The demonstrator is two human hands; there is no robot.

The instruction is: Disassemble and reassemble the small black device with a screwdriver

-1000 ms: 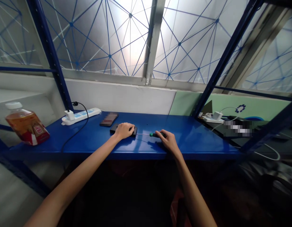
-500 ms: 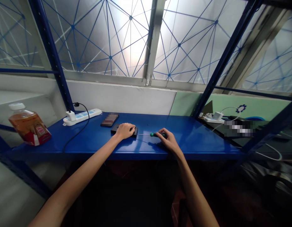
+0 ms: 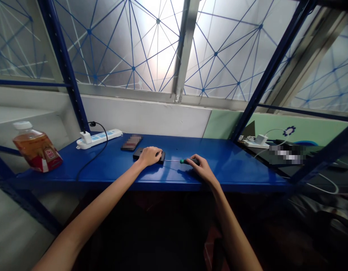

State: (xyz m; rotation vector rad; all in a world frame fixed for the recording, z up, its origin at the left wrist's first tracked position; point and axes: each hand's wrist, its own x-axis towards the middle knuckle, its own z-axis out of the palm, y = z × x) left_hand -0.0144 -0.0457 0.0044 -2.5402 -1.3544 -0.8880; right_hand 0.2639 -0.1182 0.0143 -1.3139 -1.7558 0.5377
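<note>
My left hand (image 3: 149,156) is closed over a flat black box-like device (image 3: 138,154) that lies on the blue table (image 3: 117,165). The hand covers much of the device, so its kind does not show. My right hand (image 3: 201,165) grips the dark handle of a screwdriver (image 3: 183,161) with a green collar. Its thin metal shaft points left, level with the tabletop, and the tip meets the right end of the device. Whether the tip sits in a screw is too small to make out.
Behind the device lies a phone-like dark slab (image 3: 131,143), partly blurred. A white power strip (image 3: 102,138) with a plug and black cable (image 3: 97,151) is at the left, beside a bottle of amber drink (image 3: 38,148). Blue posts (image 3: 262,73) flank the table; a charger (image 3: 260,140) stands right.
The view has shifted very slightly. Both hands, the device and the screwdriver keep the same positions relative to one another.
</note>
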